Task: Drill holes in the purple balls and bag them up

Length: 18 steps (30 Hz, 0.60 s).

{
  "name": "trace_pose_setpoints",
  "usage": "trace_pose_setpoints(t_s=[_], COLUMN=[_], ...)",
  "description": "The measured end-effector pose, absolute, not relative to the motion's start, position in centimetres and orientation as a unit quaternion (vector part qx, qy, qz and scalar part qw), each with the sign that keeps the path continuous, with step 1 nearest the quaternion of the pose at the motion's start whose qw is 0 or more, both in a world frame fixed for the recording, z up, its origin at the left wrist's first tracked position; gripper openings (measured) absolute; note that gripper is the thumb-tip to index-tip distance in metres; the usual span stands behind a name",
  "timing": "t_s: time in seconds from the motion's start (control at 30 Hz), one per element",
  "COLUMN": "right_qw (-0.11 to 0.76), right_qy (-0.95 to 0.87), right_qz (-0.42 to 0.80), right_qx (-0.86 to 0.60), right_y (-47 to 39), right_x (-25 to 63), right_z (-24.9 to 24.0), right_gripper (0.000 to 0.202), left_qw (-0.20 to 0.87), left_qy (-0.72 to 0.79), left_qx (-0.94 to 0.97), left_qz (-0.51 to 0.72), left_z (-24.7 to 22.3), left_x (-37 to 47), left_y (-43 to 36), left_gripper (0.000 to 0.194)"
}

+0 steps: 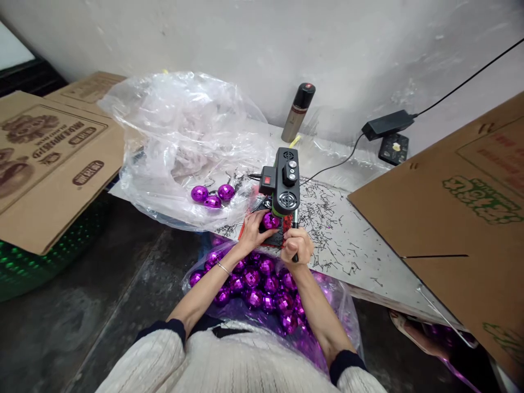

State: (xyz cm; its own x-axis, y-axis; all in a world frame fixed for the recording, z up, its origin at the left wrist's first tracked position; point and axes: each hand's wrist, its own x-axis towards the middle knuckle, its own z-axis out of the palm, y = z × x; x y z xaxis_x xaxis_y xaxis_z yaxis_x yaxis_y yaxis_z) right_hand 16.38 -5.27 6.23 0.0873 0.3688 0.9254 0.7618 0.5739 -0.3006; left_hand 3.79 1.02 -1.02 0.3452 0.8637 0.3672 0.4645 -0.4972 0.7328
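Note:
A small black bench press (286,183) with a red switch and round vents stands on the white table. My left hand (252,232) holds a shiny purple faceted ball (271,220) beneath the press head, with thumb and fingers on either side. My right hand (298,244) is closed around the press's lever handle (295,257), just right of the ball. Many more purple faceted balls (250,277) fill a clear plastic bag at my lap, under my forearms. Three purple balls (212,201) lie at the mouth of a large clear plastic bag (180,125) on the table.
Short black strands (323,218) litter the white table (368,256). A spray can (298,112) and a black power adapter (388,124) with a cord stand near the wall. Cardboard boxes flank me, a brown one (53,153) left and another (458,218) right.

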Motion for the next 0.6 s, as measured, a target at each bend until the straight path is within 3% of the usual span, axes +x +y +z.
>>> trace_pose_setpoints(t_s=[0.27,0.6], right_qw=[0.576,0.577], right_qy=[-0.685,-0.653], right_qz=[-0.2,-0.111], right_qx=[-0.399,-0.477], right_y=[-4.8,-5.3], right_x=[16.7,16.5], right_z=[7.9,14.2], right_gripper=[0.032,0.027], left_qw=[0.27,0.283], left_qy=[0.413,0.386], left_qx=[0.778,0.782], left_qz=[0.389,0.399], left_z=[-0.9,1.2], left_x=[3.7,1.3], left_y=[1.2,-2.4], left_gripper=[0.063,0.073])
